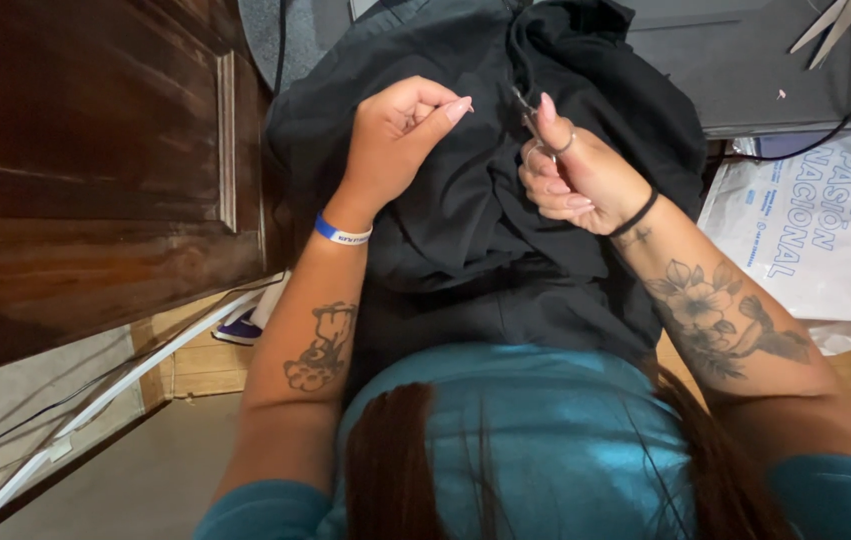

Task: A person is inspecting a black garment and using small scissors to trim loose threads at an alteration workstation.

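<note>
Holding: right hand (575,180) is closed around small metal snips (525,103), the tips on the black garment (465,220).
Left hand (395,135): thumb and forefinger are pinched together; what they hold is too small to tell.
Fabric: soft, matte, wrinkled, lying at 6 o'clock under both hands.
Left side: dark glossy wooden panel (75,170).

A dark garment (475,210) lies bunched on the person's lap, running up onto the table edge (775,70) beyond. The left hand (395,135) and right hand (570,170) sit above the garment, near each other. A small tool (525,103) sits in the right hand. Scissors (825,25) lie on the table, far right. A plastic bag (825,230) lies right of the garment, a wooden door (85,170) left.
</note>
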